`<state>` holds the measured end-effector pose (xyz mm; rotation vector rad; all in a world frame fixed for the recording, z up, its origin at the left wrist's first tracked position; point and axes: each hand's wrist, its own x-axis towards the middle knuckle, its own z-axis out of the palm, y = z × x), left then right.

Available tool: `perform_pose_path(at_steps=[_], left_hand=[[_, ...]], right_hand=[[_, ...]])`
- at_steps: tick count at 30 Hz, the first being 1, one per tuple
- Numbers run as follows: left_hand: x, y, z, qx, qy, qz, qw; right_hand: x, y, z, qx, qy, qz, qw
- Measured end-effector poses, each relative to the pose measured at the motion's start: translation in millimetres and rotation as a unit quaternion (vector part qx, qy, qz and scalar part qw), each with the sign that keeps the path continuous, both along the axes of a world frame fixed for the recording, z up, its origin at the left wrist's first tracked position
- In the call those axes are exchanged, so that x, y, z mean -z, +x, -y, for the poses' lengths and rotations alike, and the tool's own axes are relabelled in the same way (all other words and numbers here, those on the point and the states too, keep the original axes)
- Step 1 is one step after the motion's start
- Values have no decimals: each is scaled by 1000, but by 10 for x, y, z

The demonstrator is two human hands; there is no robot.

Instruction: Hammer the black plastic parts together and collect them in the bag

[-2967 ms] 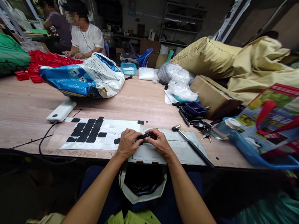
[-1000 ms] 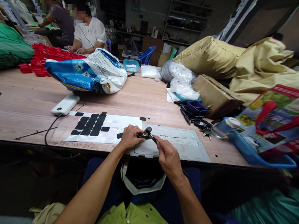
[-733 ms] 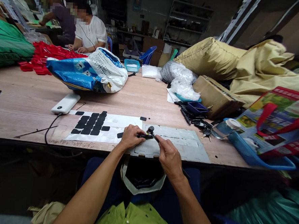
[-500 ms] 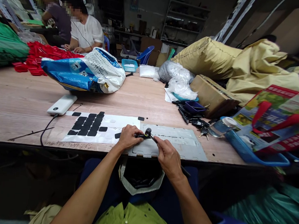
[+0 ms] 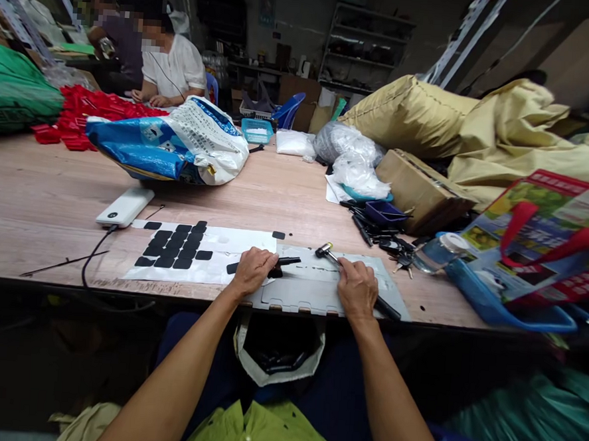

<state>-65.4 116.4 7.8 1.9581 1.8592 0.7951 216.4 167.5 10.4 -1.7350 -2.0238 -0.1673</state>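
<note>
My left hand (image 5: pixel 255 270) is closed around a slim black plastic piece (image 5: pixel 289 261), whose narrow end sticks out to the right above the grey board (image 5: pixel 314 298). Most of that piece is hidden by the fingers. In my right hand (image 5: pixel 359 286) is a small hammer (image 5: pixel 324 250) with a shiny metal neck and a dark round face. Its black handle runs out below the palm, and its head is raised apart from the black piece. Left of my hands lies a white sheet (image 5: pixel 218 238) bearing rows of black rounded pads (image 5: pixel 174 245).
A white power bank (image 5: pixel 126 207) with a cable sits at left, near a blue-white sack (image 5: pixel 174 140). Keys, black parts and a water bottle (image 5: pixel 441 251) lie right, beside a blue basket (image 5: pixel 513 307). An opened bag (image 5: pixel 277 377) hangs below the table edge. Two people sit far left.
My right hand has moved right with the hammer, lifting its head off the black piece. My left hand stays in nearly the same place, with the piece now showing more plainly.
</note>
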Motion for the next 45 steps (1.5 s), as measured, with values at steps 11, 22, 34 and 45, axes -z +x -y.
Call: perform_pose_path(at_steps=[11,22,34,45], left_hand=[[-44,8,27,6,3,17,1000],[-197,129,442,208,-45,49,976],[-229,324,284,134,36,15,990],[125,333,-74,-14,86,-37,996]], right_hand=[[31,-5,43,1,1,-17,1000],[17,1,44,-6,-16,-18,1000],[-25,-28,83,0,-23,-19,1000],[-328,498,-816,89,-77,-135,984]])
